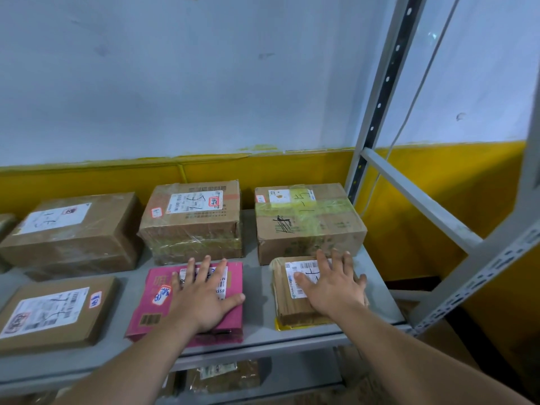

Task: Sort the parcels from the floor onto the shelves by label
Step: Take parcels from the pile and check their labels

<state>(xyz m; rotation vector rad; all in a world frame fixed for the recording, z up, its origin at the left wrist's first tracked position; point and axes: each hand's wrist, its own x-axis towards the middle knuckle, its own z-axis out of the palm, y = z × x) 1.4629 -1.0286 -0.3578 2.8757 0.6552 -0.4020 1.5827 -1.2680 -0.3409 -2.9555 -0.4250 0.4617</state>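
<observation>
Hands lying flat, fingers spread: left hand pressing pink cardboard parcel, right hand pressing small brown cardboard parcel; grey metal shelf filling up, floor stock unseen.

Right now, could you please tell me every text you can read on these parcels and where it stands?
"855": label of the pink parcel, beside the left hand; the rest is covered.
Marker strokes, perhaps "1-5": label of the right rear box; uncertain.
Other labels, stickers, barcodes: too small or blurred.
</observation>
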